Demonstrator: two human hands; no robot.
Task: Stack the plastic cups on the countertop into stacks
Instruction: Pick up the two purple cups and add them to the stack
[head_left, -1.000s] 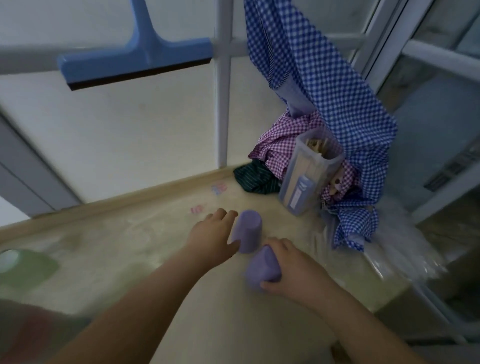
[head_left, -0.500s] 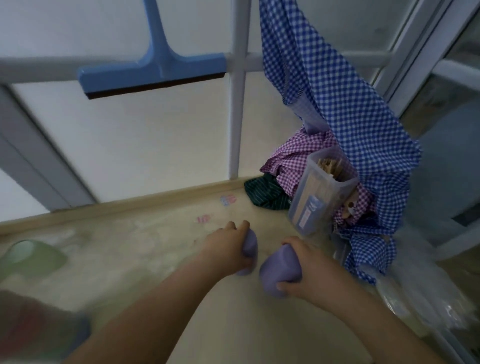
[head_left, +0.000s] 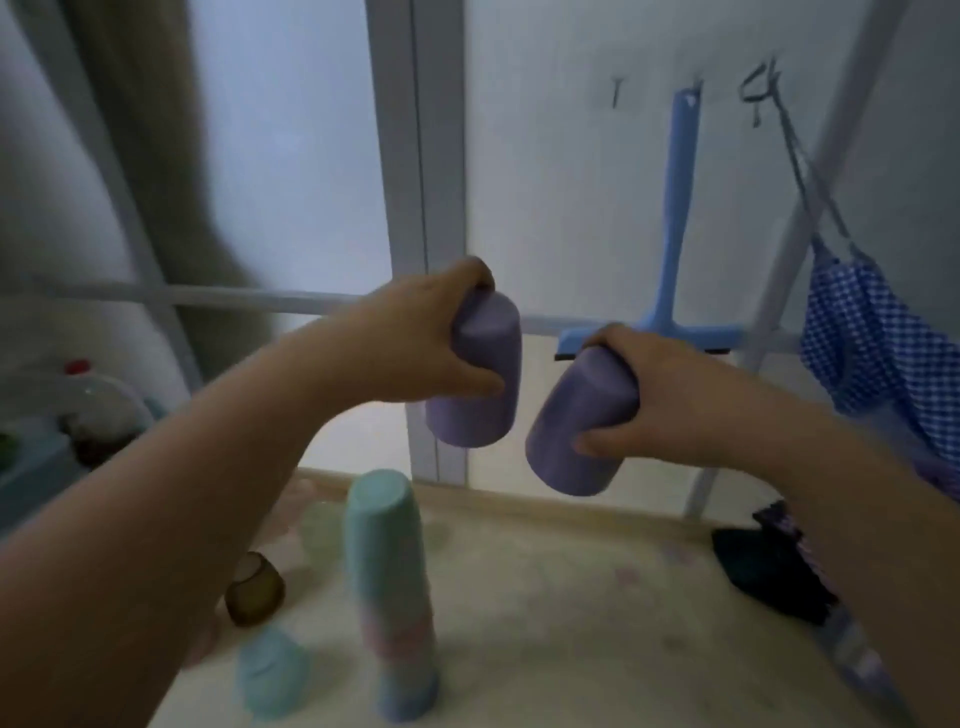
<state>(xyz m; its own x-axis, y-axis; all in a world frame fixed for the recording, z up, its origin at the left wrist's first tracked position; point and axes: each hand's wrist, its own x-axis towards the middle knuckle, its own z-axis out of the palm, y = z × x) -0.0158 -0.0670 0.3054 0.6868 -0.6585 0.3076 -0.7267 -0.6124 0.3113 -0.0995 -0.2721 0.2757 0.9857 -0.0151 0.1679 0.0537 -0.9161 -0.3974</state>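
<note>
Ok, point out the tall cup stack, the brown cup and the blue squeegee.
tall cup stack (head_left: 392, 587), head view, middle of its side
brown cup (head_left: 255, 590), head view, its side wall
blue squeegee (head_left: 675, 208), head view, its handle

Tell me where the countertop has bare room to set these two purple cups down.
Widest free patch: countertop between the tall cup stack and the dark cloth, below the right hand. It is crowded left of the stack: amber cup, teal cup, under the left hand.
</note>
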